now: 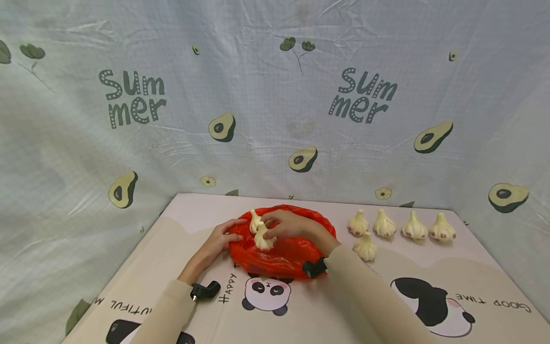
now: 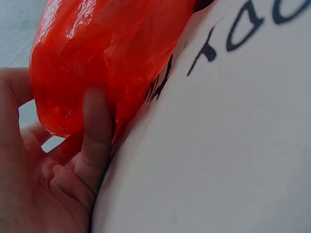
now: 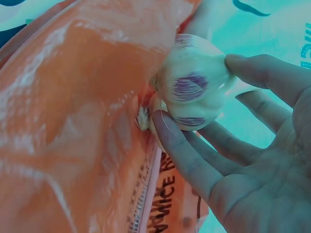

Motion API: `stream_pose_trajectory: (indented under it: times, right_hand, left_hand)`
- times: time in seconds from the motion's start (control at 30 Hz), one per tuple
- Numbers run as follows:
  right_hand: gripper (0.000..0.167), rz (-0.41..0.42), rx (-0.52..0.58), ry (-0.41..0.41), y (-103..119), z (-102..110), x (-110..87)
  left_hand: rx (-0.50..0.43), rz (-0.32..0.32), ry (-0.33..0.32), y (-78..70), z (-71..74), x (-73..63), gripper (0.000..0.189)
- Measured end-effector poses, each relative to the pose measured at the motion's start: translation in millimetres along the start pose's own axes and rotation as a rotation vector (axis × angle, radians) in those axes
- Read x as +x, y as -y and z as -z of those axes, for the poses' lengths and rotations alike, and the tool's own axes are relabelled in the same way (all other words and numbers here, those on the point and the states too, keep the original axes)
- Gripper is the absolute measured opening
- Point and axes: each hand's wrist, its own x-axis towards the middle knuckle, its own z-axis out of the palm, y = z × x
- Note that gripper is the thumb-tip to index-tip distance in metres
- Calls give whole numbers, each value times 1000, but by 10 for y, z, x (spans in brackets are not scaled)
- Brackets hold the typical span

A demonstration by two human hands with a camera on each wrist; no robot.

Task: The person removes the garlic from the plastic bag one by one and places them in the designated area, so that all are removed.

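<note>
A red plastic bag (image 1: 296, 253) lies spread wide on the table. My left hand (image 1: 220, 239) holds its left edge; in the left wrist view the thumb (image 2: 97, 119) lies along the outside of the red plastic, with other fingers partly behind it. My right hand (image 1: 292, 224) reaches over the bag and pinches a garlic bulb (image 1: 263, 239) between thumb and fingers. Purple streaks mark this pale bulb (image 3: 192, 85) in the right wrist view. Just behind it, inside the bag's left side, is another garlic bulb (image 1: 254, 220).
To the right of the bag, several garlic bulbs (image 1: 414, 226) stand in a row, with one more bulb (image 1: 365, 247) in front of them. The table (image 1: 206, 210) has a cover printed with pandas. A printed cloth (image 1: 258, 86) hangs behind it.
</note>
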Motion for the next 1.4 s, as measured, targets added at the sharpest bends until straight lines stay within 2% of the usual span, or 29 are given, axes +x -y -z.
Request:
stream_pose_trajectory:
  times: [0.2, 0.33, 0.43, 0.67, 0.9, 1.13, 1.4]
  right_hand:
    - [30, 63, 60, 2, -35, 73, -102]
    - [27, 91, 46, -20, -61, 113, -166]
    - [29, 85, 36, -45, -75, 139, -229]
    - [44, 36, 39, -104, -103, 212, -417]
    - [34, 73, 48, -134, -157, 285, -584]
    - [33, 62, 63, -165, -172, 338, -749]
    - [29, 100, 75, -194, -211, 387, -927]
  left_hand:
    - [-7, -11, 0, 4, -1, 0, 55]
    - [-15, 0, -8, 7, -3, 5, 54]
    - [-14, 4, -13, 12, -4, 4, 54]
    - [-14, -13, -4, 26, -6, 2, 54]
    - [-12, -19, 0, 12, -5, -11, 54]
    - [-9, -5, -11, 17, -6, 2, 54]
    - [-14, -21, 4, 20, 8, -2, 55]
